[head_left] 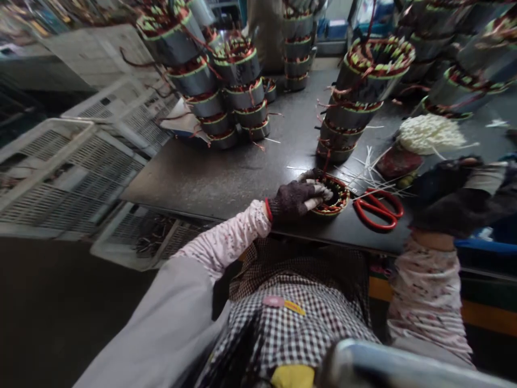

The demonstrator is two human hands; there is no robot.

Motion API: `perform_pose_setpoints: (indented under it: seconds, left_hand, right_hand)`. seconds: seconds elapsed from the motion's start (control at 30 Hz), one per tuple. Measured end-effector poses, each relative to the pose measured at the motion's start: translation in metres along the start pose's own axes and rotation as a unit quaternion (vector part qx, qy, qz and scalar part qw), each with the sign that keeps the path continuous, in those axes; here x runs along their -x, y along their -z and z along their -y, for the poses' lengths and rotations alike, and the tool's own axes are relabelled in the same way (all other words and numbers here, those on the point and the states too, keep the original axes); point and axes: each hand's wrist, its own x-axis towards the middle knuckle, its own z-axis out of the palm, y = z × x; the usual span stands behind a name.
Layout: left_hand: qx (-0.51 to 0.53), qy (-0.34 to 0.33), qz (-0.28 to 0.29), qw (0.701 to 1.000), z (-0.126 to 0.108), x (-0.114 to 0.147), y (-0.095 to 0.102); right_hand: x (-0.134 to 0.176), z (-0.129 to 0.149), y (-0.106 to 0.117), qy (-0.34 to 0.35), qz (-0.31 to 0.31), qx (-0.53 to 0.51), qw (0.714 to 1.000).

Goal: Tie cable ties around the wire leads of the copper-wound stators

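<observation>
My left hand (pixel 299 196), in a dark knit glove with pale fingertips, grips a motor stator (pixel 341 202) near the table's front edge. Its fingers lie over the rim and reach into the ring of red and yellow-green windings. My right hand (pixel 460 196), also dark-gloved with a pale wrap, is raised at the right, smeared by motion; its fingers cannot be made out. Between the hands lie red-handled scissors (pixel 377 210), their blades partly hidden. Thin white cords (pixel 369 164) are scattered behind the scissors, close to a bundle of white cord (pixel 430 133).
Stacked stators rise behind my hands, one stack (pixel 349 108) in the middle and others (pixel 242 86) at the left. More stators (pixel 456 89) stand at the right. White plastic crates (pixel 72 178) sit left of the dark table (pixel 194 178). A blue bin edge (pixel 484 245) is at the right.
</observation>
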Motion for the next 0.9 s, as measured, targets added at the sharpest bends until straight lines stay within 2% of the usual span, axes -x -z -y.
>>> perform_pose_setpoints:
  seconds: [0.07,0.13,0.2,0.27,0.3,0.4,0.47,0.63,0.77,0.9]
  left_hand:
    - [-0.001,0.047,-0.079,0.996,-0.009,0.007,-0.021]
    - [-0.025,0.088,-0.155,0.984,-0.021,0.013,-0.038]
    - [-0.052,0.120,-0.193,0.972,-0.032,0.018,-0.048]
    - [-0.070,0.139,-0.191,0.969,-0.038,0.020,-0.051]
    - [-0.076,0.144,-0.183,0.970,-0.039,0.021,-0.050]
    - [-0.100,0.149,-0.159,0.971,-0.037,0.024,-0.046]
    - [-0.124,0.147,-0.146,0.970,-0.035,0.024,-0.043]
    - [-0.169,0.151,-0.134,0.965,-0.041,0.022,-0.036]
    - [-0.173,0.159,-0.112,0.965,-0.046,0.021,-0.032]
    - [-0.172,0.165,-0.119,0.964,-0.044,0.022,-0.033]
  right_hand:
    - [0.033,0.031,-0.006,-0.033,-0.009,-0.105,0.994]
    - [0.073,0.071,-0.005,-0.087,0.050,-0.177,0.979]
    - [0.113,0.109,0.007,-0.114,0.073,-0.139,0.981]
    - [0.148,0.136,0.028,-0.088,0.129,-0.068,0.985]
    - [0.162,0.144,0.040,-0.049,0.157,-0.019,0.986]
    - [0.192,0.152,0.066,0.085,0.218,0.082,0.969]
    - [0.201,0.153,0.073,0.131,0.246,0.083,0.957]
    - [0.203,0.161,0.067,0.173,0.297,0.084,0.935]
    - [0.202,0.165,0.061,0.172,0.304,0.102,0.931]
    - [0.207,0.155,0.062,0.155,0.314,0.083,0.933]
